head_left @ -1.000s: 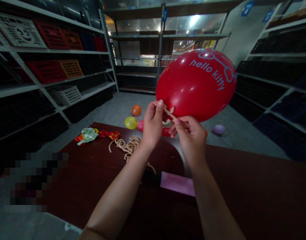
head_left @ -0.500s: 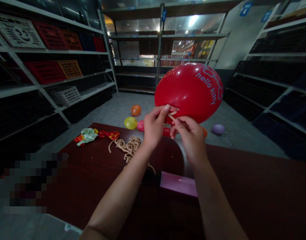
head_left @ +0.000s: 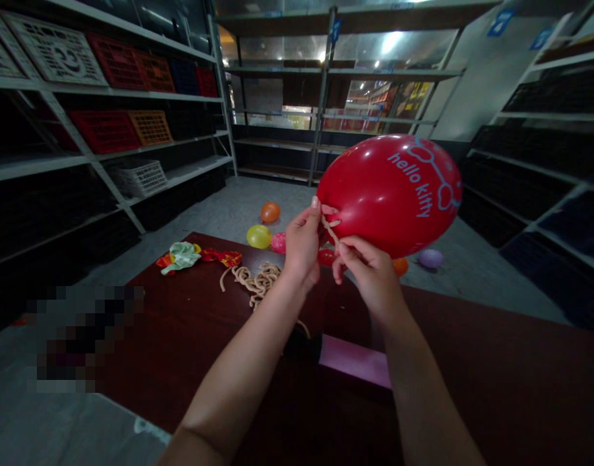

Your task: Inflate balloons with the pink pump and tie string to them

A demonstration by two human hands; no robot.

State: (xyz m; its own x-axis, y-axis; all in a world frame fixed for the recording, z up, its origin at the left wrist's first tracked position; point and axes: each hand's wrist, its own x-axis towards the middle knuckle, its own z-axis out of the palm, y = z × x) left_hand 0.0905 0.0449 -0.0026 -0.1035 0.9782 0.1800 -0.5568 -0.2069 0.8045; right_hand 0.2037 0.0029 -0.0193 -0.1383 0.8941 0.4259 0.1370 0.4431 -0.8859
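Note:
A big red balloon [head_left: 389, 194] with "hello kitty" printed on it is up above the dark table, its neck end toward my hands. My left hand [head_left: 304, 243] pinches at the balloon's neck, thumb on top. My right hand [head_left: 369, 268] has thumb and forefinger closed on a tan string [head_left: 330, 229] that runs by the neck. Exactly how the string lies around the neck is too small to tell. On the table, a pile of tan string [head_left: 261, 279] lies left of my left forearm, and a pink-purple strip [head_left: 355, 360] lies between my forearms.
Limp balloons, pale green [head_left: 181, 257] and red [head_left: 222, 257], lie at the back left of the dark table [head_left: 171, 343]. Beyond it on the floor are orange [head_left: 270, 211], yellow [head_left: 259, 237] and purple [head_left: 430, 259] balloons. Shelves with crates [head_left: 105, 131] stand behind.
The balloon has tilted and turned to the right, away from my left hand. More of the string shows between my hands. The whole view has shifted slightly.

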